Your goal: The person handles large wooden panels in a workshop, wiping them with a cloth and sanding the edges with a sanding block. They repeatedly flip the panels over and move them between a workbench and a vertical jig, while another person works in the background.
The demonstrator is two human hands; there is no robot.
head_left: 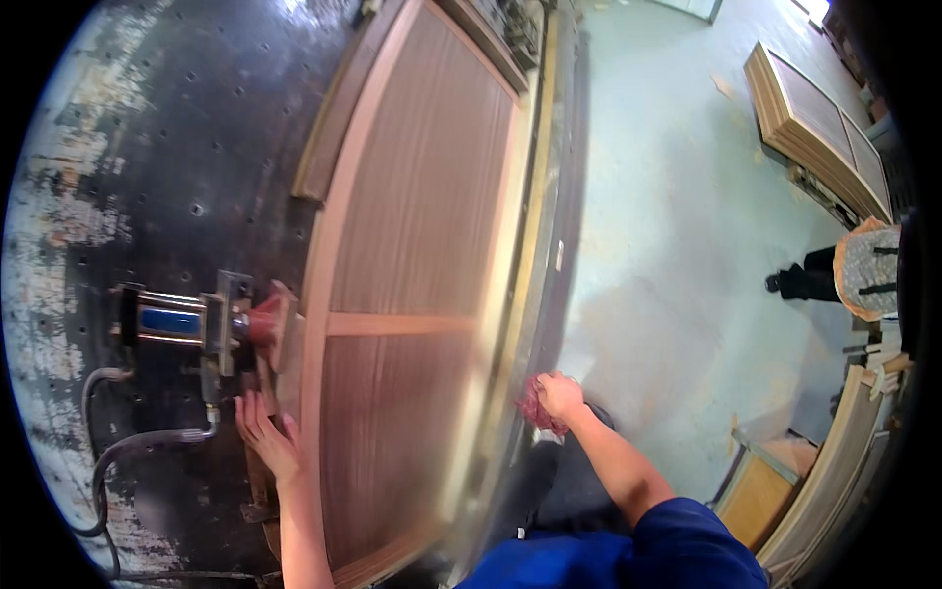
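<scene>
A framed wooden door panel (407,255), with a crossbar (397,324) between its two brown fields, lies lengthwise before me. At its left edge my left hand (270,440) is stretched out with fingers apart, by a narrow strip of the clamping bench and just below a red clamp pad (272,322). That pad sits at the end of a pneumatic cylinder (169,321). Off the panel's right side, over the bench's near edge, my right hand (561,396) closes on a crumpled reddish cloth (537,404). The cloth hangs below the fingers.
Black hoses (118,456) run from the cylinder across the dark perforated bench top (196,137). A metal rail (530,236) borders the bench. Stacked framed panels (800,113) stand far right, with another person (863,270) near them. More wooden panels (824,471) lean at the lower right.
</scene>
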